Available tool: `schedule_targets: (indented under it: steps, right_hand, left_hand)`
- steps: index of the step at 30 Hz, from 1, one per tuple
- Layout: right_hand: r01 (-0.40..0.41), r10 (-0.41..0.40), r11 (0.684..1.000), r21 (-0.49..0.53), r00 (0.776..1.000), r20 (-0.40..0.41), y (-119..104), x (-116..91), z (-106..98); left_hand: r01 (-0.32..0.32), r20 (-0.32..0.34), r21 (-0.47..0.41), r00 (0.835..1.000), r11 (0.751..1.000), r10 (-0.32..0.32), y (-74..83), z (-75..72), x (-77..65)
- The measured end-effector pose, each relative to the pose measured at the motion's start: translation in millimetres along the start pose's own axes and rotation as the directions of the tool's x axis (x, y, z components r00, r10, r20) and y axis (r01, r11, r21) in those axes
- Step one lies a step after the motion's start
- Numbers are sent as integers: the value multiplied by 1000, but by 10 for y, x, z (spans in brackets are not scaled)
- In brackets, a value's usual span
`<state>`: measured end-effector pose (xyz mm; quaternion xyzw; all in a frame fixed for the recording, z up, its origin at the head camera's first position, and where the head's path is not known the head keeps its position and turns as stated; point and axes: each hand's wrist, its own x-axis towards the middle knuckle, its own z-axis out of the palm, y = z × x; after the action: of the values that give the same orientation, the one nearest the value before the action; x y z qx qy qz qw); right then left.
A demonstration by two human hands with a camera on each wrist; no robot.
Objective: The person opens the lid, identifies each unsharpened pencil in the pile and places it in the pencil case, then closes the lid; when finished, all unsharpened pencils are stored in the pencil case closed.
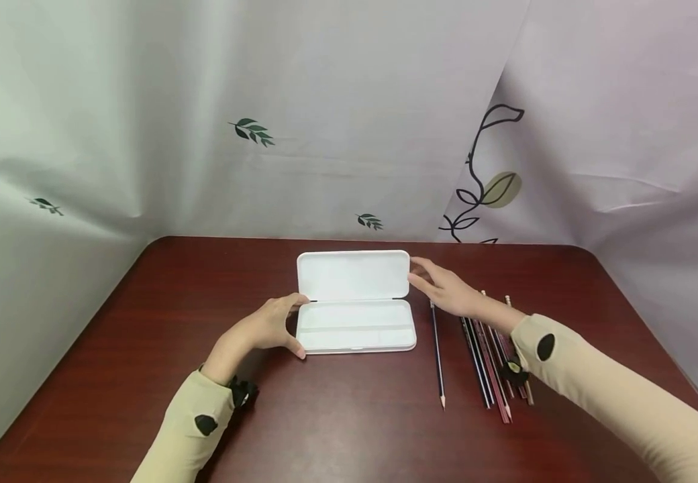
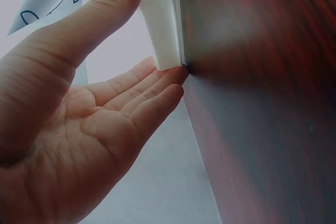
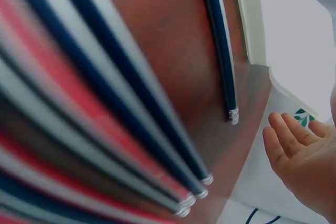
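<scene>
I have the left hand [image 1: 269, 325] gripping the white case [image 1: 355, 315], the right hand [image 1: 444, 288] spread beside its lid [image 1: 354, 276]. Uneven lid pressure — the case could skew.

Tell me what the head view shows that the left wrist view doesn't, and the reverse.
Only the head view: the lone dark pencil, the bunch of pencils partly hidden by the right sleeve, the left sleeve, and the whole white case, lid open.

Only the left wrist view: the palm of the left hand and the inner side of its fingers.

Both: the left hand at one end of the case, the dark red table and the printed backdrop.
</scene>
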<state>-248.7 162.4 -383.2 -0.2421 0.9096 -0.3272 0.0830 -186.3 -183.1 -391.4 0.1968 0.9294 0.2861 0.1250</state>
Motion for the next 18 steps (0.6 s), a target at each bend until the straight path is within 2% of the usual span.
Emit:
schedule_targets:
  steps: [9, 13, 18]
  right_hand:
    - [21, -24, 999, -35, 993, -112, 94, -500, -53]
    - [-55, 45, 996, -66, 989, -144, 126, -682, -102]
    - [-171, 161, 983, -69, 978, -130, 132, -902, -135]
  left_hand:
    - [0, 2, -5, 1000, 1000, 0, -2, -5, -6]
    - [9, 4, -6, 1000, 1000, -9, 1, -9, -10]
    - [15, 12, -16, 1000, 1000, -15, 12, -10, -7]
